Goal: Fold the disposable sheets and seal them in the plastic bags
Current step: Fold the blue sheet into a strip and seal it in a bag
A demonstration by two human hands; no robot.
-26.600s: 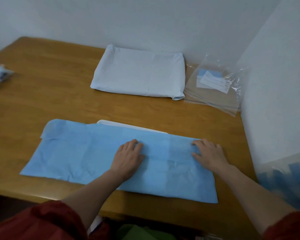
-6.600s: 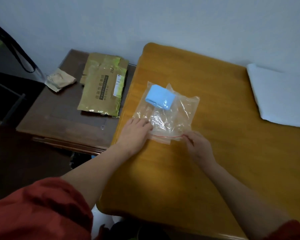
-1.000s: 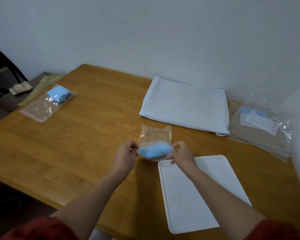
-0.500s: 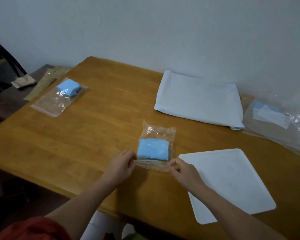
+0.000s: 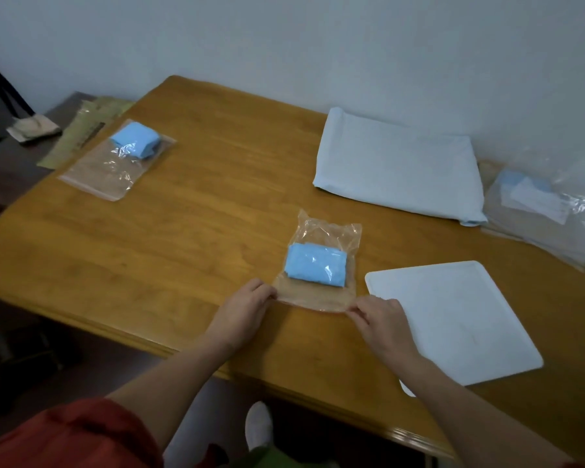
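Clear plastic bag (image 5: 328,231) holding a folded blue disposable sheet (image 5: 315,267) lies flat on the wooden counter (image 5: 190,238).
Left hand (image 5: 247,307) and right hand (image 5: 380,320) pinch its near corners between curled fingers. Hold that edge taut, push air out, then press the seal end to end.

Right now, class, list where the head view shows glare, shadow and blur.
Head view: glare glints on the near plastic bag and the far plastic bag; the left hand casts a soft shadow on the wooden table; the stack of bags at right looks blurred.
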